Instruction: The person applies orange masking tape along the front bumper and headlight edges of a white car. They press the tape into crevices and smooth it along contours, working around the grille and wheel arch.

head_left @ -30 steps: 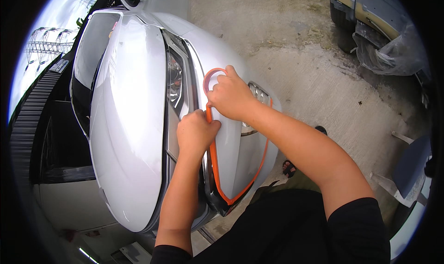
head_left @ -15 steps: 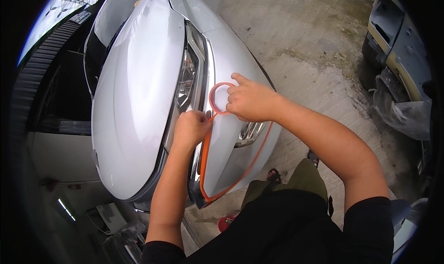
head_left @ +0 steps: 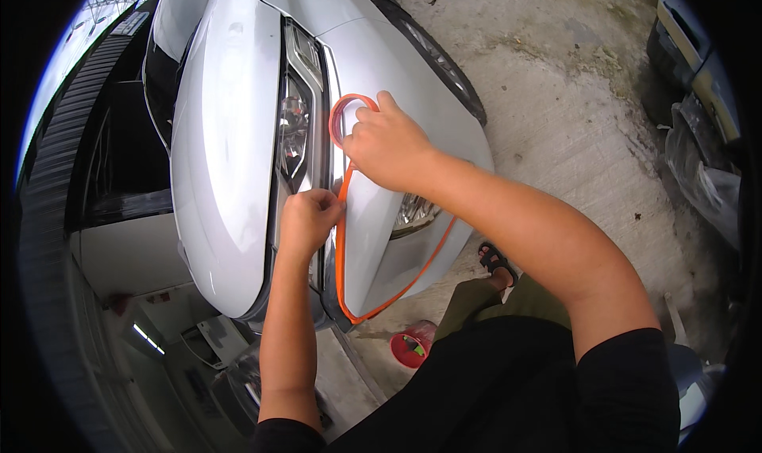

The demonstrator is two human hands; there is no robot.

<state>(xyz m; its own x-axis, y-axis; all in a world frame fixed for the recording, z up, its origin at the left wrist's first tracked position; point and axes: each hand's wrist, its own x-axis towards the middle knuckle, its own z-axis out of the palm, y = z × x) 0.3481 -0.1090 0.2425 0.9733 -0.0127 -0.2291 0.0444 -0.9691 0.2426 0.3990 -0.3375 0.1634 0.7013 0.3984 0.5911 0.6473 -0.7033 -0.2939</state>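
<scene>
My right hand [head_left: 389, 145] grips a roll of orange masking tape [head_left: 335, 118], held just above the silver car's front bumper [head_left: 369, 262]. From the roll a narrow strip of orange tape [head_left: 347, 181] stretches back to my left hand [head_left: 308, 219]. That hand is closed, thumb and fingertips pinched at the strip against the bumper's edge. Below it, the laid tape [head_left: 341, 274] follows the panel edge down, rounds the lower corner and runs up to the right beneath the fog lamp [head_left: 414, 213]. My right forearm covers part of the bumper.
The headlight [head_left: 295, 123] and hood [head_left: 226, 151] lie left of my hands. A red bucket [head_left: 411, 346] stands on the concrete floor [head_left: 548, 119] near my feet. Clear plastic sheeting [head_left: 706, 167] hangs by a vehicle part at far right. A front wheel [head_left: 425, 44] shows beyond the bumper.
My right hand has moved the roll up along the panel edge, lengthening the strip between my hands. My left hand remains at the strip. The whole view has shifted, showing more wheel and bucket.
</scene>
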